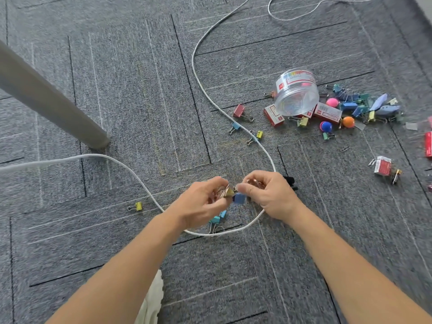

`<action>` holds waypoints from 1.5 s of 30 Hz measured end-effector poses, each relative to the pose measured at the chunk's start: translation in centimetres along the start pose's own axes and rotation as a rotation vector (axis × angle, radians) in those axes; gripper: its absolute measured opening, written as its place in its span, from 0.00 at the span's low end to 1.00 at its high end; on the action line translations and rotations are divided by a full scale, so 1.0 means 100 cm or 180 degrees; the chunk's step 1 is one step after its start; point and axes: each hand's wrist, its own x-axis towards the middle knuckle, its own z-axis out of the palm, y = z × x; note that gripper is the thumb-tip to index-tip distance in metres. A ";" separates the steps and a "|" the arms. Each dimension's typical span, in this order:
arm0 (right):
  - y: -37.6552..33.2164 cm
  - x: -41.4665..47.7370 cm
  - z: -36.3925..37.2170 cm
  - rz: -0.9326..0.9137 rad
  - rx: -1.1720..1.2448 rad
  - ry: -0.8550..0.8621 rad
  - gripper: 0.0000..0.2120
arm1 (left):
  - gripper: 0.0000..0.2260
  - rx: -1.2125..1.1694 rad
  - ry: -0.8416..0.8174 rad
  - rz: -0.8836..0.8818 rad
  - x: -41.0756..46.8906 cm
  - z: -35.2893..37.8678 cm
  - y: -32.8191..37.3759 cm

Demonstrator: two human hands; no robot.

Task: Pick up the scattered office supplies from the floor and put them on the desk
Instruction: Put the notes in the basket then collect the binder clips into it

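**Clips in hand, the rest lying ahead and to the right**

Both hands meet low over the grey carpet floor [117, 101]. The left hand [201, 204] pinches a yellow binder clip [228, 191]; the right hand [268, 195] closes on a blue binder clip [239, 198], the two clips touching between the fingers [243, 189]. A teal clip [218, 217] lies just below the hands, beside the white cable [198, 73]. The main pile [350, 106], around a tipped clear jar [297, 92], lies ahead and to the right, nearer the right hand. No counter is in view.
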 end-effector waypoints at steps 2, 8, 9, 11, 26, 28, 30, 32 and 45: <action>-0.001 0.002 -0.001 0.0080 0.0474 0.0124 0.16 | 0.05 0.0037 0.0007 0.0156 0.001 -0.002 0.011; -0.004 0.005 -0.003 0.0176 0.0912 0.0114 0.15 | 0.10 -0.0341 0.0335 0.0056 0.008 0.006 0.016; -0.003 0.005 -0.003 0.0194 0.0943 0.0136 0.15 | 0.10 -0.0372 0.0371 0.0031 0.009 0.007 0.016; 0.000 0.004 -0.002 0.0265 0.1041 0.0190 0.14 | 0.09 -0.0441 0.0335 -0.0003 0.011 0.010 0.018; -0.006 0.004 -0.020 0.0644 0.1361 0.0953 0.13 | 0.09 -0.2494 0.0798 -0.1785 0.011 -0.025 0.007; -0.016 0.007 -0.015 0.0792 0.1817 0.0400 0.10 | 0.04 -0.2842 0.0659 -0.1997 0.005 -0.020 0.002; -0.024 0.012 -0.009 0.0948 0.2266 -0.0114 0.09 | 0.09 -0.3190 0.0519 -0.2095 0.000 -0.013 0.000; -0.031 0.017 -0.005 0.1053 0.2530 -0.0412 0.08 | 0.10 -0.3280 0.0434 -0.2177 -0.003 -0.007 -0.001; -0.042 0.057 0.045 -0.0080 -0.5091 -0.1004 0.07 | 0.19 -0.0506 0.0172 -0.2032 -0.001 -0.010 -0.011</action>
